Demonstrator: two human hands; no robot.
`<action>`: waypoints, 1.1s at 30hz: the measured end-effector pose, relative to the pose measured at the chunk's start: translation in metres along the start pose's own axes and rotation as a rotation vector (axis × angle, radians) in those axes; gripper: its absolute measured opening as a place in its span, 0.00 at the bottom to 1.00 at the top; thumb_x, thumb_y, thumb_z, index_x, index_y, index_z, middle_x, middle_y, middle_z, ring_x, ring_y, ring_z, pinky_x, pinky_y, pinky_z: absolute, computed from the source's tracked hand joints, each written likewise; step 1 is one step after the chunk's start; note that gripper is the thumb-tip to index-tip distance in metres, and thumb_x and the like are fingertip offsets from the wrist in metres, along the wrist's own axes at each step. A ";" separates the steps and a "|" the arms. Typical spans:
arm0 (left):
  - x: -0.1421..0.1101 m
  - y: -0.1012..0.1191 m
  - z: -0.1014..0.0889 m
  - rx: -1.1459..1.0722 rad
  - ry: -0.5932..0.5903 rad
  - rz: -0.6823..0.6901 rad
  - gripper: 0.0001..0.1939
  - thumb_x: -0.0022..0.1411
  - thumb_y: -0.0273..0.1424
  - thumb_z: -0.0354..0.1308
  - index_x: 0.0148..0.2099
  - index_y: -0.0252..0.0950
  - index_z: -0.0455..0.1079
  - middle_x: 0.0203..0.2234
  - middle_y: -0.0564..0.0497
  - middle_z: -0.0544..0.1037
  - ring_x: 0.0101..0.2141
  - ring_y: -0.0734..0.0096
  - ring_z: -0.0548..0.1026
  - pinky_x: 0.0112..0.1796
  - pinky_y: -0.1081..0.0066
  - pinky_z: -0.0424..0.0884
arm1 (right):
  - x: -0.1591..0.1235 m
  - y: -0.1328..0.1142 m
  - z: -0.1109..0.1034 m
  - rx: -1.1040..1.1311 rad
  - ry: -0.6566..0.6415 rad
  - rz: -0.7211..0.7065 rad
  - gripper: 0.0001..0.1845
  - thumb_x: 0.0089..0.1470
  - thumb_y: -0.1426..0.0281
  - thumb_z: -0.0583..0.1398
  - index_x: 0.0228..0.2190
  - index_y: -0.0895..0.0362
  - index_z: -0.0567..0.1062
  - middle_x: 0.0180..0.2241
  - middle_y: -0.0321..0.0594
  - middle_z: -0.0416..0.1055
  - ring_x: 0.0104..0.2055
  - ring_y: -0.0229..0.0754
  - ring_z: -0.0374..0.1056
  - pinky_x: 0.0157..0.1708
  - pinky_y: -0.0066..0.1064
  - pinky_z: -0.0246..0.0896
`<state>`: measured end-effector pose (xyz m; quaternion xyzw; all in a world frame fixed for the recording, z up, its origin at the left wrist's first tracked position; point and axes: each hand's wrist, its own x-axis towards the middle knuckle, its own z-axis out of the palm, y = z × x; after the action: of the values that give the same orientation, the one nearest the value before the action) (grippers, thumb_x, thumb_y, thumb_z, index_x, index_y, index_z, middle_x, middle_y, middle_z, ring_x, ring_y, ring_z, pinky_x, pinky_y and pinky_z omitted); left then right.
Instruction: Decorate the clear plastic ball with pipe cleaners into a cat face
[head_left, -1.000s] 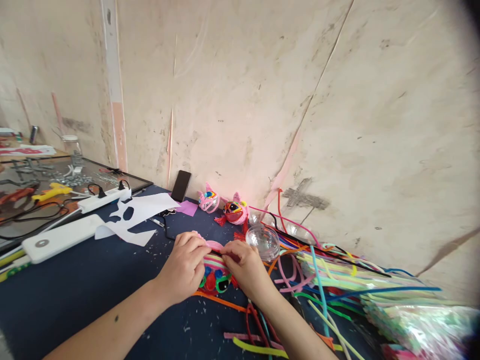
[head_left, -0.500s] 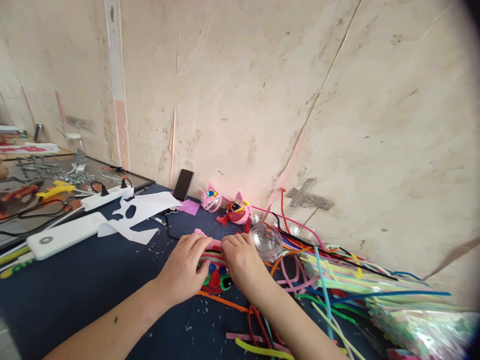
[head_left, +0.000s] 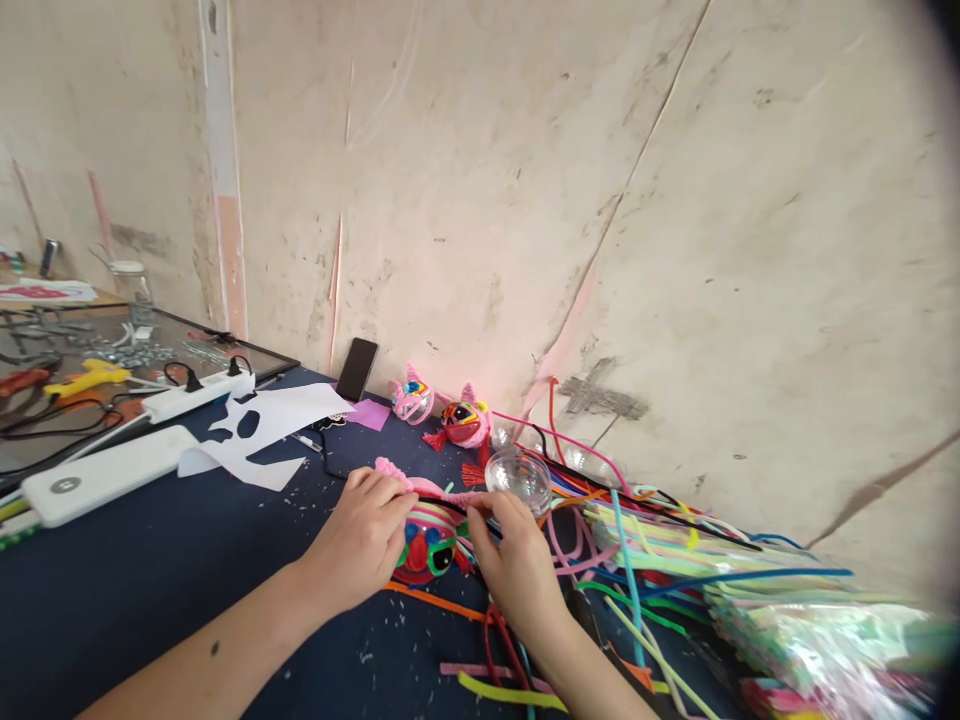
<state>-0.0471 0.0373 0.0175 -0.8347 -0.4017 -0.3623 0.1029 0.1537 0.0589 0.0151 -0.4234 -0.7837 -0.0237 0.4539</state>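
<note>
A clear round ornament [head_left: 425, 560] decorated with pipe cleaners as an animal face, with green-ringed black eyes and a red nose, is between my hands. My left hand [head_left: 358, 545] is closed around its left side. Thumb and fingers of my right hand [head_left: 516, 560] pinch the end of a pipe cleaner at the ornament's upper right; a black pipe cleaner [head_left: 444, 504] and a pink fuzzy one cross the top there. Two finished-looking pink ornaments, one with a clear front [head_left: 412, 398] and one with red tassels [head_left: 466, 418], sit beyond my hands.
Right of my hands lie a clear plastic half-shell [head_left: 519, 482], loose coloured pipe cleaners and a plastic-wrapped bundle [head_left: 817, 640]. To the left are cut white paper [head_left: 281, 420], a white power bank-like box [head_left: 112, 475], a power strip [head_left: 199, 395] and a yellow glue gun [head_left: 88, 377]. A phone [head_left: 356, 369] leans on the wall.
My right hand has shifted right, away from the ornament's top, so more of the face and the black pipe cleaner show. My left hand still holds the ornament. The view has turned slightly right.
</note>
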 end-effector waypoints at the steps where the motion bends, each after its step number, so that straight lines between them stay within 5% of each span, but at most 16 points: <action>1: 0.000 0.000 0.000 0.005 -0.002 -0.001 0.15 0.61 0.18 0.45 0.44 0.34 0.69 0.36 0.45 0.73 0.38 0.62 0.69 0.41 0.58 0.63 | -0.006 0.003 0.000 0.019 -0.009 0.058 0.06 0.56 0.73 0.53 0.30 0.57 0.70 0.28 0.41 0.70 0.32 0.44 0.67 0.33 0.34 0.61; 6: 0.000 0.000 0.001 0.026 0.008 0.000 0.14 0.62 0.19 0.44 0.43 0.33 0.69 0.35 0.45 0.73 0.37 0.62 0.68 0.40 0.59 0.63 | -0.023 0.011 0.006 0.149 -0.095 0.211 0.07 0.55 0.72 0.54 0.32 0.57 0.72 0.29 0.41 0.73 0.32 0.43 0.71 0.32 0.30 0.65; 12: 0.001 -0.002 0.003 0.046 0.007 0.017 0.14 0.61 0.19 0.45 0.44 0.33 0.69 0.35 0.46 0.73 0.37 0.62 0.68 0.41 0.59 0.62 | -0.028 0.013 0.014 0.113 -0.125 0.130 0.13 0.57 0.75 0.49 0.34 0.57 0.74 0.29 0.41 0.74 0.31 0.42 0.72 0.33 0.28 0.65; 20: 0.001 -0.001 0.002 0.064 0.016 0.047 0.15 0.61 0.18 0.45 0.45 0.32 0.69 0.36 0.45 0.73 0.38 0.62 0.68 0.41 0.59 0.62 | -0.026 0.014 0.016 0.139 -0.138 0.252 0.10 0.54 0.76 0.52 0.29 0.56 0.72 0.27 0.38 0.74 0.28 0.40 0.72 0.29 0.25 0.63; 33: 0.002 0.000 0.001 0.064 0.056 -0.037 0.16 0.60 0.19 0.43 0.48 0.34 0.65 0.36 0.46 0.76 0.37 0.63 0.70 0.43 0.59 0.63 | -0.030 0.017 0.021 0.077 -0.149 0.209 0.12 0.54 0.76 0.51 0.31 0.56 0.74 0.27 0.39 0.75 0.29 0.40 0.72 0.30 0.25 0.64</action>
<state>-0.0457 0.0383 0.0182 -0.8130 -0.4255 -0.3741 0.1341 0.1576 0.0590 -0.0255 -0.4855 -0.7672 0.0854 0.4104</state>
